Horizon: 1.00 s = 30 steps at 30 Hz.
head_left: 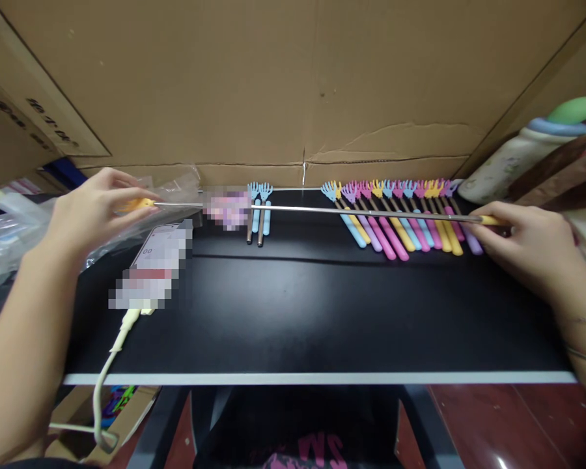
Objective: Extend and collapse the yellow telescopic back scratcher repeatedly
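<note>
A telescopic back scratcher [322, 210], drawn out long, stretches level above the black table between my two hands. My left hand [100, 205] pinches its yellow claw end. At the other end, my right hand [522, 251] is closed round the yellow handle, which my fingers partly cover. Below the rod, a row of short back scratchers [395, 228] in pink, yellow, blue and purple lies side by side at the right. Two blue-clawed pieces with bare metal ends [254, 221] lie left of centre, with blue handles beside them.
A phone [151, 260] with a cream cable [114, 352] lies on the table [293, 312] at the left, near a clear plastic bag [170, 185]. Cardboard [273, 85] walls the back. A white bottle [512, 163] leans at the right. Below the front edge is an open box [73, 433].
</note>
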Available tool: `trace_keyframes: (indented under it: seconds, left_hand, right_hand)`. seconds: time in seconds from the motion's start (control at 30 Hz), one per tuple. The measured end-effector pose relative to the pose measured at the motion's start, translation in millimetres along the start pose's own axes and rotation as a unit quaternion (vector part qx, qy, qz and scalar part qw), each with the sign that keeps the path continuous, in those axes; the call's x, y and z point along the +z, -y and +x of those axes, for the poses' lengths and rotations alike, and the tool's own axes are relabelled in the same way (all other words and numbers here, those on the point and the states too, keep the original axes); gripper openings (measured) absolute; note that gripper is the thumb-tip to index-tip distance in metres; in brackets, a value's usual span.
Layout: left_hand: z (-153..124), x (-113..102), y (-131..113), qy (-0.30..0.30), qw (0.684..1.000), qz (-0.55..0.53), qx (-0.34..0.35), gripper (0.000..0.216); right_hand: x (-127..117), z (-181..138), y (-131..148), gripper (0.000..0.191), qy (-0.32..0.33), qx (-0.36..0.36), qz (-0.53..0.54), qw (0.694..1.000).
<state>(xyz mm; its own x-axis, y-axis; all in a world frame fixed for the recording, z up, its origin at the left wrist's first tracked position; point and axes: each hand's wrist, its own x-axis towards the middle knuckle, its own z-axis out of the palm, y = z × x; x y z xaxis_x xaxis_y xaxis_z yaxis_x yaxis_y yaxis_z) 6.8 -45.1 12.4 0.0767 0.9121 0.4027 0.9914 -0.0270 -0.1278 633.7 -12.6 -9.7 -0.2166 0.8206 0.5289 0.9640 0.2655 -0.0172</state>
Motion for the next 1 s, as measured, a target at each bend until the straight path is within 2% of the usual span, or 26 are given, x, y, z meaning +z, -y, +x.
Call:
trace_keyframes:
  seconds: [0.17, 0.5, 0.6, 0.83, 1.0]
  left_hand:
    - [2, -2, -2, 0.057, 0.998, 0.000, -0.039, 0.056]
    - [5, 2, 8, 0.089, 0.995, 0.015, -0.050, 0.061]
    - [7, 6, 14, 0.115, 0.992, -0.014, -0.040, 0.061]
    - [10, 14, 20, 0.164, 0.976, -0.126, -0.066, 0.059]
    - [12, 15, 20, 0.195, 0.968, -0.131, -0.087, 0.063]
  right_hand:
    - [2, 0, -3, 0.037, 0.022, 0.008, -0.002, 1.000]
    - [4, 0, -9, 0.049, 0.045, 0.003, -0.011, 0.999]
    - [3, 1, -6, 0.054, 0.053, 0.011, -0.010, 0.998]
    - [0, 5, 0, 0.065, 0.068, 0.011, 0.007, 0.998]
    - [2, 5, -1, 0.074, 0.065, -0.009, 0.003, 0.998]
